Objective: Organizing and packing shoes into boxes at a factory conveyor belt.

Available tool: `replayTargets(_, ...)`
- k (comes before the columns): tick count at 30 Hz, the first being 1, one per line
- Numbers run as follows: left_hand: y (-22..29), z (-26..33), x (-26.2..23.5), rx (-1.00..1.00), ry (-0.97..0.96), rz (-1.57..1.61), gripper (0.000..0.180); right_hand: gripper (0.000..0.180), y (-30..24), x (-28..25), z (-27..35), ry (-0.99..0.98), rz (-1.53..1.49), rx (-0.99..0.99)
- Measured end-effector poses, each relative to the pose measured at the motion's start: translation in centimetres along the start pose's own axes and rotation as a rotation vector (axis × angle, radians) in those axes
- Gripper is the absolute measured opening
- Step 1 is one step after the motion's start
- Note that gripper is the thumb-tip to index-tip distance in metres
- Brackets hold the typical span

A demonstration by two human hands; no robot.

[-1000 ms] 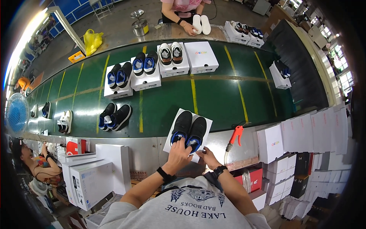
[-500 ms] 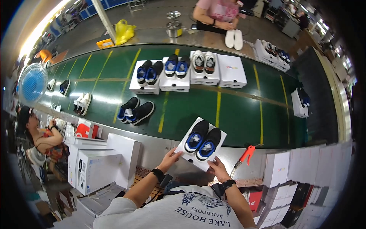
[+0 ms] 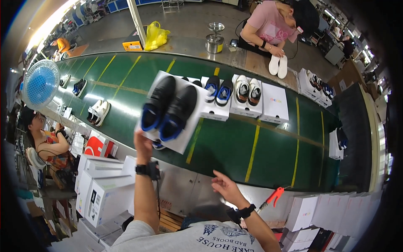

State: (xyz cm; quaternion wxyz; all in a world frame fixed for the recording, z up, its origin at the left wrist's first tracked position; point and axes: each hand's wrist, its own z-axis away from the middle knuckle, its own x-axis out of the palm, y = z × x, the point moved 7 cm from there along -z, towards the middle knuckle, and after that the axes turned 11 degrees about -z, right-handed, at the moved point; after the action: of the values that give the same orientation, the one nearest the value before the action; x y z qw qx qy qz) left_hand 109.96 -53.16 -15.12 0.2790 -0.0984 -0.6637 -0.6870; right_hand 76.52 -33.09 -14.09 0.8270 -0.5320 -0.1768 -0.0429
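My left hand (image 3: 143, 147) grips the near left edge of a white shoe box (image 3: 180, 143), raised and tilted above the green conveyor belt. On the box lie two black shoes (image 3: 174, 113) with blue linings, toes pointing away from me. My right hand (image 3: 226, 187) is off the box, near the belt's front edge, fingers apart and partly curled, holding nothing. Beyond the raised box, a row of white boxes bears dark blue-lined shoes (image 3: 218, 90) and white-and-black shoes (image 3: 247, 90). The raised box hides part of the row and most of a shoe (image 3: 158, 145) on the belt.
A closed white box (image 3: 275, 103) ends the row at right. A red air gun (image 3: 275, 195) lies by the near edge, beside stacked boxes (image 3: 301, 212). A blue fan (image 3: 42, 84) stands left. Across the belt, a person handles white shoes (image 3: 278, 67); another person sits at left.
The box with the black shoes has moved up and left in my left hand, over the belt. My right hand has let go of it. The view has shifted.
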Motion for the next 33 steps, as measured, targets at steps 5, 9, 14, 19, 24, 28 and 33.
replayTargets(5,3.3,-13.5,-9.6,0.02,0.274,-0.143,0.036,0.04,5.8,-4.2,1.7,0.144,-0.044,0.155)
replayTargets(9,0.9,-19.5,-14.2,-0.021,0.373,-0.295,0.037,0.036,7.7,-7.6,5.7,0.323,0.192,0.221)
replayTargets(14,-5.6,-23.6,-16.0,-0.169,0.426,-0.34,0.039,0.053,12.2,-10.1,9.0,0.37,0.154,0.415)
replayTargets(19,-8.3,-31.2,-21.4,-0.011,0.196,-0.66,0.039,0.032,11.1,-10.1,11.8,0.435,0.438,0.399)
replayTargets(24,-2.0,-35.4,-24.2,0.361,0.208,-1.258,0.013,0.027,14.7,-18.3,18.9,0.874,0.662,0.567)
replayTargets(28,-3.9,-31.7,-17.5,0.105,0.559,-1.194,0.063,0.026,13.2,-22.8,34.0,1.705,0.445,0.234)
replayTargets(33,-1.1,-25.1,-5.9,0.672,0.373,-1.68,0.059,0.032,10.9,-24.4,44.3,1.947,0.577,0.248)
